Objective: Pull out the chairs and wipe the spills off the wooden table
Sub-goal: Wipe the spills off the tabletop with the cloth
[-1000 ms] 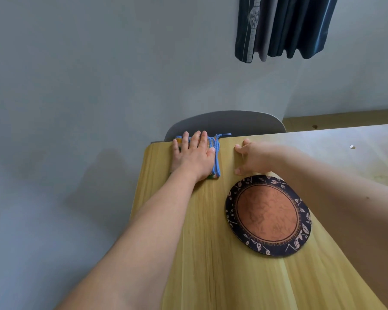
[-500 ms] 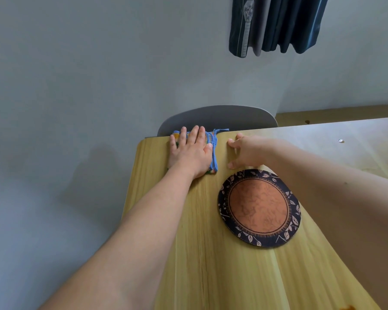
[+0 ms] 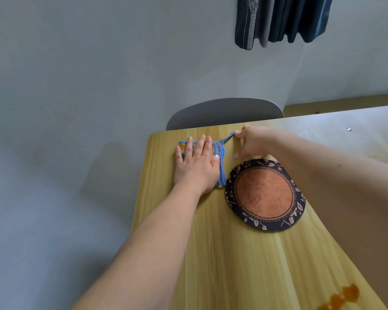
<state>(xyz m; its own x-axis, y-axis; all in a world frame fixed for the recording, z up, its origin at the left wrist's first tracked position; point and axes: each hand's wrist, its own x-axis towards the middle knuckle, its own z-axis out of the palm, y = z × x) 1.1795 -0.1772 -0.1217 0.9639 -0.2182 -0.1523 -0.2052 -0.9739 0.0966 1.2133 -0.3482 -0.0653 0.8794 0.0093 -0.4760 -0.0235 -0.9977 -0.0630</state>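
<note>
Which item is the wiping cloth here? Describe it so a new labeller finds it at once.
Start at the wooden table and go to its far left corner, in front of the grey chair back. The cloth lies flat there under the left hand, left of the round mat. Unlike the brown mat with its dark leaf-patterned rim, it is blue-edged, with a loose blue strand pinched by the right hand.

Soft daylight, glare far right, wide-angle edge bending

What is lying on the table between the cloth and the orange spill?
In the head view, the round mat lies between the cloth and the spill; past the mat, only bare table.
</note>
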